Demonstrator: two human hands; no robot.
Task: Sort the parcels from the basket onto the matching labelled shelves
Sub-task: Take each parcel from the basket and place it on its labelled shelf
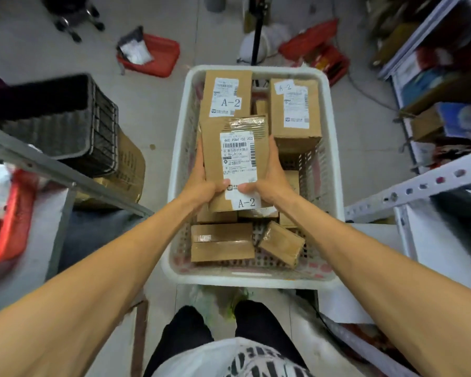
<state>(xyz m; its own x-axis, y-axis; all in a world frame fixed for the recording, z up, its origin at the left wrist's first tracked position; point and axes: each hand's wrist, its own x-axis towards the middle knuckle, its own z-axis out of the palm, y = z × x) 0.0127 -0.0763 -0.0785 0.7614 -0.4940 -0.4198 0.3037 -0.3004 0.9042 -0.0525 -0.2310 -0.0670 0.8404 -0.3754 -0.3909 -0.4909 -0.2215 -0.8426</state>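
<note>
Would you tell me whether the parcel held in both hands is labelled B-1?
No, the sticker on the parcel, gripped by the left hand and right hand, reads A-2.

Legible markings, located relative to the white basket (pixel 252 280).

(a) Held parcel (pixel 237 159), above the basket's middle. The top line of its shipping label (pixel 238 170) begins "665 P3"; the remaining characters are uncertain. The barcodes and small print beneath are too fine to read. The near-end sticker (pixel 246 203) reads "A-2".

(b) Far-left box (pixel 227 80) in the basket. A white tag (pixel 230 102) reads "A-2" in large characters; the finer print around it is illegible.

(c) Far-right box (pixel 294 137) in the basket. The corner sticker (pixel 284 87), at the box's far-left corner, reads "A-2"; the adjoining print is illegible.
</note>
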